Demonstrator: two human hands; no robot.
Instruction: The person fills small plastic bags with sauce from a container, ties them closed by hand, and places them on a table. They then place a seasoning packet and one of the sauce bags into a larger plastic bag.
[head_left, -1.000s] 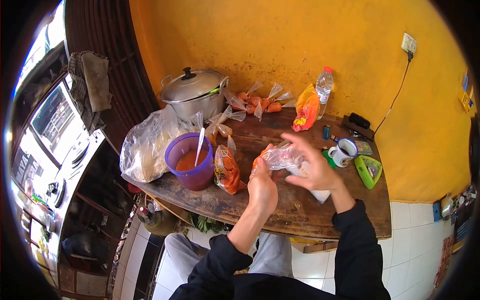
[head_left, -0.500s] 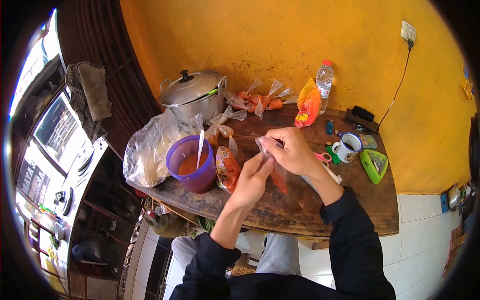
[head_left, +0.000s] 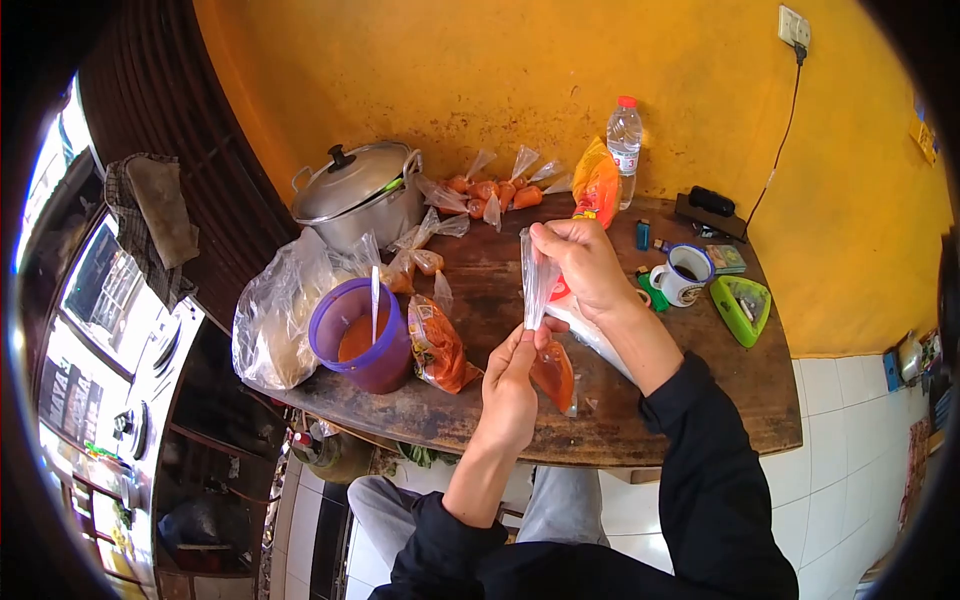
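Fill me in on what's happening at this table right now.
A person in black sleeves is holding a small clear plastic bag upright over the wooden table. The right hand pinches the bag's top, and the left hand grips it just above the orange sauce pooled at the bottom. Beside them stands a purple tub of the same sauce with a spoon in it, and tied sauce bags lie by the wall.

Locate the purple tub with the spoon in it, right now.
Head view, left part of the wooden table: the purple tub sits near the front edge, between a big clear plastic bag on its left and an orange snack packet on its right, below the lidded pot.
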